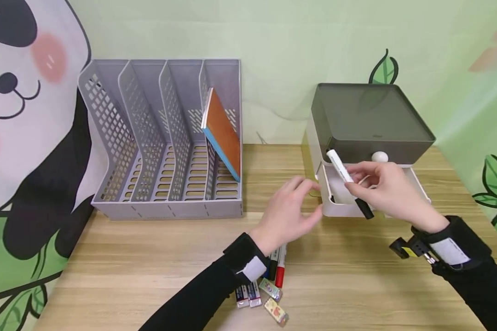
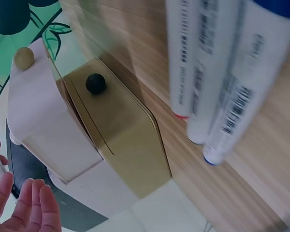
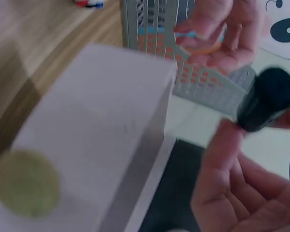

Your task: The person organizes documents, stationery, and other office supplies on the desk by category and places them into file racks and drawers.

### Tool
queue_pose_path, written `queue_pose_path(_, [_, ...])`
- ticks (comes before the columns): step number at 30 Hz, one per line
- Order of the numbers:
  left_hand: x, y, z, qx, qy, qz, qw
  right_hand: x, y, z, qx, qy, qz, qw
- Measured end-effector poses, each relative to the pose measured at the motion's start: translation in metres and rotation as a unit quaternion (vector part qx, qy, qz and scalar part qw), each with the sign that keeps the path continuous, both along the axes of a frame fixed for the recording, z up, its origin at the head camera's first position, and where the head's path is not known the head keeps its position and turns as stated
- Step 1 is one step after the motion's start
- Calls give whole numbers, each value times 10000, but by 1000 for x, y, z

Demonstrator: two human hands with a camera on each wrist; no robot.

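My right hand point(image 1: 391, 191) pinches a white marker point(image 1: 339, 164) with a black cap between thumb and fingers. The marker slants over the pulled-out white drawer point(image 1: 340, 210), cap end toward me. In the right wrist view the black cap point(image 3: 268, 99) shows close up above the thumb. My left hand point(image 1: 287, 214) holds nothing, its fingers spread beside the drawer's left front corner. Something small and black lies inside the drawer at its left; the rest of the interior is partly hidden by my right hand. Below my left wrist lie several markers point(image 1: 280, 266), partly covered by the sleeve.
The drawer belongs to a desktop box with a dark grey top point(image 1: 372, 112) and white knob point(image 1: 379, 157). Left stands a grey file rack point(image 1: 165, 209) holding an orange-covered book point(image 1: 223, 133). Two boxed erasers point(image 1: 248, 295) and two patterned ones point(image 1: 275, 311) lie near the front.
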State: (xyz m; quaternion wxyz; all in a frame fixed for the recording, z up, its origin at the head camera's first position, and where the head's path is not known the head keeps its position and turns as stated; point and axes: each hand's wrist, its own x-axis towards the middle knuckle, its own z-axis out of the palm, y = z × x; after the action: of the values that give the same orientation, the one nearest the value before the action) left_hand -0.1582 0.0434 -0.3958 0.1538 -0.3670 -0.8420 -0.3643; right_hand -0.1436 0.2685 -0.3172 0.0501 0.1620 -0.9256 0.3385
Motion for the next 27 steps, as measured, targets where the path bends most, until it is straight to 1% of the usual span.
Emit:
queue_pose_path(3, [-1, 6, 0, -24, -120, -40, 9999, -3, 9, 6, 542, -123, 330, 9979])
queue_pose_path(6, [-2, 13, 0, -2, -268, -114, 9996, -6, 18, 11, 840, -418, 617, 9937])
queue_pose_path(9, [-3, 18, 0, 56, -285, -161, 9994, -10, 23, 13, 991, -722, 777, 9894])
queue_pose_path(13, [-4, 24, 0, 75, -205, -208, 9995, -14, 28, 14, 1157, -1050, 814, 9844])
queue_pose_path(16, [-4, 26, 0, -27, -237, -217, 9995, -18, 29, 15, 1348, -1143, 812, 9809])
queue_pose_path(20, [-4, 27, 0, -64, -332, -237, 9991, -25, 29, 16, 1690, -1155, 788, 9757])
queue_pose_path(27, [-5, 28, -2, -58, -226, -225, 9995, -37, 21, 14, 2090, -1341, 610, 9667])
